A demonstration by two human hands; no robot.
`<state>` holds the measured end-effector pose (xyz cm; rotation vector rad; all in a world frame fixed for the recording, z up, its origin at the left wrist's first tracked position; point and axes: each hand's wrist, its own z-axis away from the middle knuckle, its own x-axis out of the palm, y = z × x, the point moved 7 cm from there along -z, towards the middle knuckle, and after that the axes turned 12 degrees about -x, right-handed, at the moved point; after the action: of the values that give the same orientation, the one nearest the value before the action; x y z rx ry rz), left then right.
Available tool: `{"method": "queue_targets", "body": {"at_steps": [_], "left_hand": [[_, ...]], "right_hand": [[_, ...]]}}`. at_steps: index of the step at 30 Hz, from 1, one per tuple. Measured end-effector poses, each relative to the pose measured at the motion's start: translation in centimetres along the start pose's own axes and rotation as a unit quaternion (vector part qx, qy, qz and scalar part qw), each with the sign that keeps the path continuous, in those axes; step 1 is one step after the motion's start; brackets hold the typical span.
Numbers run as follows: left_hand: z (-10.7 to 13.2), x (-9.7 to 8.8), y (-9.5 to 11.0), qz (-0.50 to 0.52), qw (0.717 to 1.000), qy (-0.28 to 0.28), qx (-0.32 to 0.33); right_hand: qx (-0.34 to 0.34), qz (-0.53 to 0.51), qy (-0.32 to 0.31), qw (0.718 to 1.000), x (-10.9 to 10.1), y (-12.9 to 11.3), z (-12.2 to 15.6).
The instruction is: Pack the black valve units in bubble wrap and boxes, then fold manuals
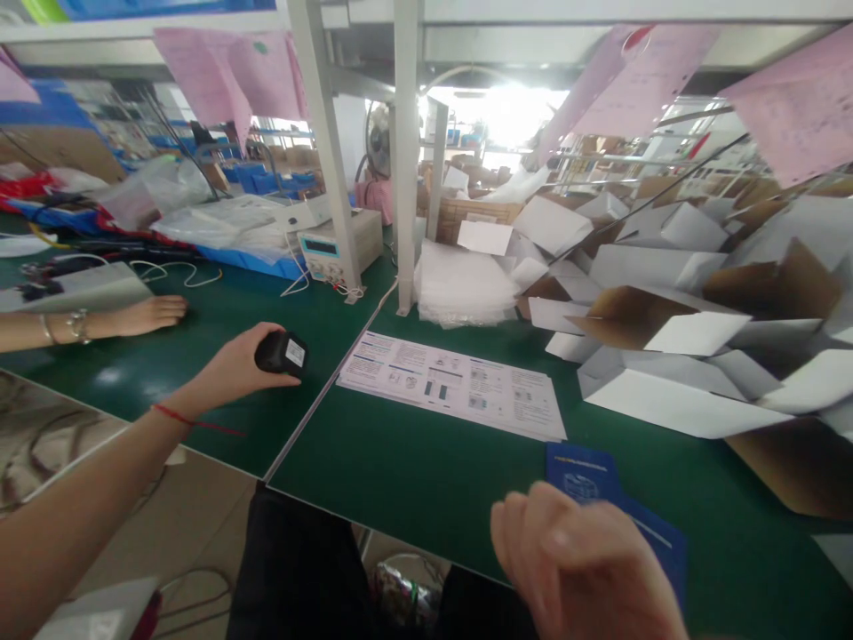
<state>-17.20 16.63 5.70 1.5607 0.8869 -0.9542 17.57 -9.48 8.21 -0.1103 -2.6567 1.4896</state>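
Observation:
My left hand (233, 369) reaches out over the green bench and is closed around a small black device (283, 353) with a white label, resting on the mat. My right hand (577, 564) is low at the near edge, blurred, its fingers curled over the lower part of a blue booklet (583, 471) that lies on the mat. Whether it grips the booklet I cannot tell. A white printed instruction sheet (457, 382) lies flat between the two hands.
A heap of folded white and brown cartons (673, 338) fills the right side. Clear plastic bags (459, 284) lie by a white post (405, 160). A power supply (330, 249) stands behind. Another person's hand (143, 316) rests at left.

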Motion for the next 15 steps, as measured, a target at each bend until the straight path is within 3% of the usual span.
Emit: {"method": "queue_targets", "body": {"at_steps": [4,7,10,11,15], "left_hand": [[6.2,3.7,7.1,0.09,0.994,-0.042,0.052],[10.4,6.9,12.9,0.319,0.937,-0.123,0.073],[12.8,10.7,17.1,0.473,0.857,-0.198,0.053],[13.3,11.7,18.2,0.495,0.842,-0.206,0.056],[14.0,13.5,20.5,0.511,0.832,-0.188,0.107]], "right_hand": [[0.056,-0.077,0.121,0.988,-1.1,4.8,-0.4],[0.09,-0.063,0.155,0.982,-1.4,8.4,0.7],[0.091,-0.032,0.148,0.984,-2.3,10.4,1.7],[0.088,-0.021,0.132,0.987,-2.6,10.7,1.9],[0.059,0.001,0.007,0.998,-2.4,10.3,2.4]]}}
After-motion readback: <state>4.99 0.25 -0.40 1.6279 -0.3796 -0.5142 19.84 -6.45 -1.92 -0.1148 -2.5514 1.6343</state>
